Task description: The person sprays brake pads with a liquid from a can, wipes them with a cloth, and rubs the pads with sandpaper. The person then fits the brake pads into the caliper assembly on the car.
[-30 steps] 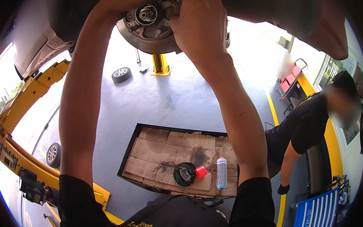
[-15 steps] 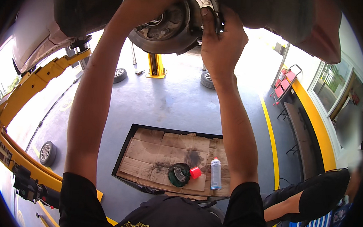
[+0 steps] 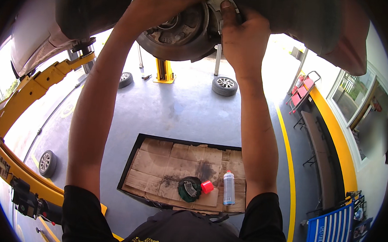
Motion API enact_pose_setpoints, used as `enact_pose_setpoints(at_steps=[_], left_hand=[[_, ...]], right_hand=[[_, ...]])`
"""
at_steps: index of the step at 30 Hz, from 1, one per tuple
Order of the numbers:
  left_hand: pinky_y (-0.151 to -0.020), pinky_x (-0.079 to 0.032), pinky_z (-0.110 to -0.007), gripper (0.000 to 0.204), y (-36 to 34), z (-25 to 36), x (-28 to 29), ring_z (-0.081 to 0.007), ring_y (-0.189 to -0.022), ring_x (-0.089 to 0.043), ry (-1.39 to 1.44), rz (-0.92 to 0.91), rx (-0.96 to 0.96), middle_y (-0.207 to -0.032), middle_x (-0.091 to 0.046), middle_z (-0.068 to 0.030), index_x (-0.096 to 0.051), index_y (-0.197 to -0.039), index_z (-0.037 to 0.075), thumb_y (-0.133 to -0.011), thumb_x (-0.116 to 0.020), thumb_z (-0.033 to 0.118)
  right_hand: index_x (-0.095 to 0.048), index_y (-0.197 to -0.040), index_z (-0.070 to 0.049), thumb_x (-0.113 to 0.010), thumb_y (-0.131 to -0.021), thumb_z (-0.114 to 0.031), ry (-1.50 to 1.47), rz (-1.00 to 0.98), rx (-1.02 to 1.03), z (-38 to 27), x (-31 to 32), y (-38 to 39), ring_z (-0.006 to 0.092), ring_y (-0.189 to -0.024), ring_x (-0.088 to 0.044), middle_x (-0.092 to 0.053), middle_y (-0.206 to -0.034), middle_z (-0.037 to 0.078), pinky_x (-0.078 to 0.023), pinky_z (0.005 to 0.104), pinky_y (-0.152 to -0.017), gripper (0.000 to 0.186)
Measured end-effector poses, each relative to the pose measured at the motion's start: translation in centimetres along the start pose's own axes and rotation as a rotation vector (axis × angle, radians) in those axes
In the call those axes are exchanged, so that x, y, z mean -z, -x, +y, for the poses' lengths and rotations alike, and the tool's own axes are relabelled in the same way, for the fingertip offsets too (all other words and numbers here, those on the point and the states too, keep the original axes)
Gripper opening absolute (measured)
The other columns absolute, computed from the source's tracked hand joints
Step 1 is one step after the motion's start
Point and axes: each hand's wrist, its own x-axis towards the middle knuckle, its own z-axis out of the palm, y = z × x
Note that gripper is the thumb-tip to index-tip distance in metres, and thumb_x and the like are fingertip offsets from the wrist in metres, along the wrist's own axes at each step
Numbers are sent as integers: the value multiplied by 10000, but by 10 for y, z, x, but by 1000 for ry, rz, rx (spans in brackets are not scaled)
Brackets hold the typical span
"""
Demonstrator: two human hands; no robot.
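Above me, a raised car's wheel hub with its brake disc (image 3: pixel 172 39) is exposed. My right hand (image 3: pixel 244 38) is closed on a silvery brake pad (image 3: pixel 217 4) at the disc's right side, thumb pressed on its face. From the left, my left hand (image 3: pixel 165 5) reaches across the top of the disc, its fingers curled at the brake beside the pad. The picture's upper edge and dark parts hide what those fingers grip.
Below me, a black-rimmed, cardboard-lined table (image 3: pixel 157 156) carries a spray can (image 3: pixel 229 188), a red cap (image 3: pixel 207 186) and a dark green cloth bundle (image 3: pixel 189 189). A yellow lift arm (image 3: pixel 42 80) supports the car. Wheels (image 3: pixel 225 86) lie on the floor; a blue tool cabinet (image 3: pixel 330 233) stands right.
My right hand has shifted slightly right and down with the brake pad, now closer against the disc. The left hand has edged right. A person at the lower right has left the view.
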Motion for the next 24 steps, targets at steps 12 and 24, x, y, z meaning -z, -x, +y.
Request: enact_pose_setpoints(at_steps=[12, 24], left_hand=[[-974, -535, -390, 335, 7, -4, -7, -269, -1095, -704, 87, 104, -172, -1153, -721, -180, -708, -1175, -4, -864, -761, 107], [-901, -571, -379, 307, 22, -5, -18, -268, -1008, -740, 75, 312, -389, -1053, -764, -119, -735, -1137, 43, -834, -781, 44]], right_hand=[[-731, -987, 64, -644, -1023, -173, -27, -159, -104, -1, 6, -8, 234, -713, -675, -741, -815, 191, -509, 379, -690, 254], [-641, -957, -6, -761, -947, -179, 348, 183, 513, 16, 9, 17, 242, -680, -636, -658, -820, 118, -491, 333, -630, 211]])
